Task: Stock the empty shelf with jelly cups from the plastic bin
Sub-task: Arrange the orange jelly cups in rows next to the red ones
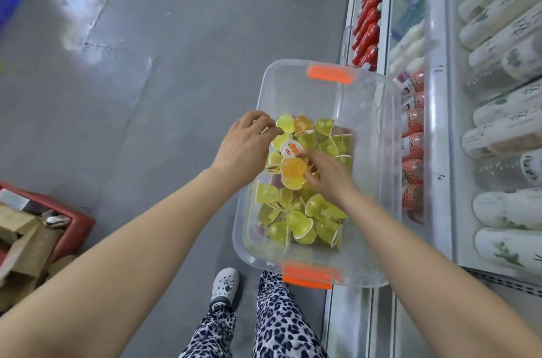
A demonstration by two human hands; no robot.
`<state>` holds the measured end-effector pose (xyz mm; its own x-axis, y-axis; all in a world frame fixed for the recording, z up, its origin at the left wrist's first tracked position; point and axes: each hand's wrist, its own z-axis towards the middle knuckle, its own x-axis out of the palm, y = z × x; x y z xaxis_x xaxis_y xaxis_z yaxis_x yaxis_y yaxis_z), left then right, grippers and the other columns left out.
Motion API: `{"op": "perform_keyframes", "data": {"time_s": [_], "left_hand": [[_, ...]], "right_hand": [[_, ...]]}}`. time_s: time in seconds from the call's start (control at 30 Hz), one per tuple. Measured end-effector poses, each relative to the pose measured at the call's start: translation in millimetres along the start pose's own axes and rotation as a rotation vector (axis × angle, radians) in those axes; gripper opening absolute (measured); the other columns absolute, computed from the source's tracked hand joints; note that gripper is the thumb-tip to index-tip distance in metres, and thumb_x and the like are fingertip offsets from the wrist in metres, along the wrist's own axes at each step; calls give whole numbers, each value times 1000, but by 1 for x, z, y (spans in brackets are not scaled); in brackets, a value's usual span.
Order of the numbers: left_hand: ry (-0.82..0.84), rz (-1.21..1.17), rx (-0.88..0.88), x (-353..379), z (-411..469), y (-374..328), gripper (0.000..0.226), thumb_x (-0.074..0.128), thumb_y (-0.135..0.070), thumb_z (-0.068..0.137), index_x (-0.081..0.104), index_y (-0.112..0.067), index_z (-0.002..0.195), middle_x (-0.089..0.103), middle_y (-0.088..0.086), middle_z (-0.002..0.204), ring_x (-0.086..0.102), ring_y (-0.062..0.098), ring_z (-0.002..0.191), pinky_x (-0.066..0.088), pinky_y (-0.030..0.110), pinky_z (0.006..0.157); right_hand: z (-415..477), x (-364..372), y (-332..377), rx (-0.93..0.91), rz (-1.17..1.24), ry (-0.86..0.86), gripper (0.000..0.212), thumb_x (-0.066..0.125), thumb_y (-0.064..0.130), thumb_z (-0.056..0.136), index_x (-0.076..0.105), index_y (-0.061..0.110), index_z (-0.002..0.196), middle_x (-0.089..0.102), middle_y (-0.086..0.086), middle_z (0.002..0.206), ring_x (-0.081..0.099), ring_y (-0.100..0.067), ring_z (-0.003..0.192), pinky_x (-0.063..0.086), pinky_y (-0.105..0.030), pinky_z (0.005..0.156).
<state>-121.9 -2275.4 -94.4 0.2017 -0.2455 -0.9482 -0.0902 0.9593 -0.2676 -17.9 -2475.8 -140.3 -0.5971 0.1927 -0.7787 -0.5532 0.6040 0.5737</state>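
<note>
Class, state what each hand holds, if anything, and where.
Right hand pinches the orange jelly cup by its right edge. Left hand curls over green cups; grip unclear.

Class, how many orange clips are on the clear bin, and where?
2. Far clip on the far rim of the bin; near clip on its near rim. None seems hidden.

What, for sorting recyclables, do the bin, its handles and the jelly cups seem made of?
The bin looks like clear, glossy rigid plastic: the floor shows through its walls. Its handles look like opaque orange plastic. The jelly cups seem thin translucent plastic with printed peel lids, film or foil unclear.
</note>
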Motion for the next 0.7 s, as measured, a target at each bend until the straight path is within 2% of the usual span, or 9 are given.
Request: {"op": "perform_keyframes", "data": {"time_s": [0.07,0.17,0.23,0.3,0.33,0.4,0.53,0.63,0.7], "left_hand": [[-17,22,-8,-1,0,-2,37,63,0,82,70,-15,114,66,5,110,53,32,114,47,45,94],[-23,140,24,-3,3,-6,41,70,0,74,71,-17,111,66,5,106,54,33,111,36,45,104],[28,227,72,-4,8,-11,40,71,-3,73,71,-18,110,66,6,107,52,33,114,25,50,113],[116,283,121,1,17,-19,38,74,-10,73,70,-20,110,65,5,110,50,32,117,16,49,117],[170,294,139,5,23,-24,40,78,-15,70,70,-20,109,65,4,110,50,32,116,15,45,117],[258,278,155,19,36,-36,47,85,-22,62,70,-21,106,65,2,109,52,29,111,24,37,111],[440,170,61,60,61,-47,38,56,-9,88,58,-17,125,54,5,131,42,28,124,36,36,106],[512,167,-14,86,85,-39,46,47,-8,92,47,-16,137,43,6,143,36,27,134,34,38,109],[529,172,-28,99,102,-31,52,49,-7,90,41,-16,141,37,4,147,30,24,138,32,38,111]], "right_hand": [[-5,-18,-3,23,-93,30,55,65,12,87,51,36,134,57,3,117,58,-19,100,49,-35,85],[-17,-39,-8,107,-406,211,55,54,5,91,47,34,137,53,-4,121,56,-29,110,47,-39,87],[-26,-41,-10,148,-557,320,55,47,2,90,44,29,138,54,-9,123,55,-32,112,47,-41,87],[-30,-36,-8,162,-620,370,49,48,4,90,43,22,136,51,-10,125,52,-31,116,45,-40,87],[-30,-33,-6,170,-618,377,45,49,8,91,44,19,134,49,-9,128,49,-30,119,44,-39,89],[-30,-26,-7,164,-600,364,38,51,13,93,47,16,130,47,-8,131,47,-29,121,43,-39,90],[-35,-23,-13,98,-549,235,33,49,8,91,53,8,124,55,-14,121,54,-36,111,43,-41,83],[-35,-22,-13,79,-554,190,41,52,-2,85,52,5,125,56,-15,119,53,-35,111,42,-42,84],[-33,-20,-14,80,-553,181,44,52,-5,83,51,5,126,55,-14,122,51,-34,113,40,-41,88]]}}
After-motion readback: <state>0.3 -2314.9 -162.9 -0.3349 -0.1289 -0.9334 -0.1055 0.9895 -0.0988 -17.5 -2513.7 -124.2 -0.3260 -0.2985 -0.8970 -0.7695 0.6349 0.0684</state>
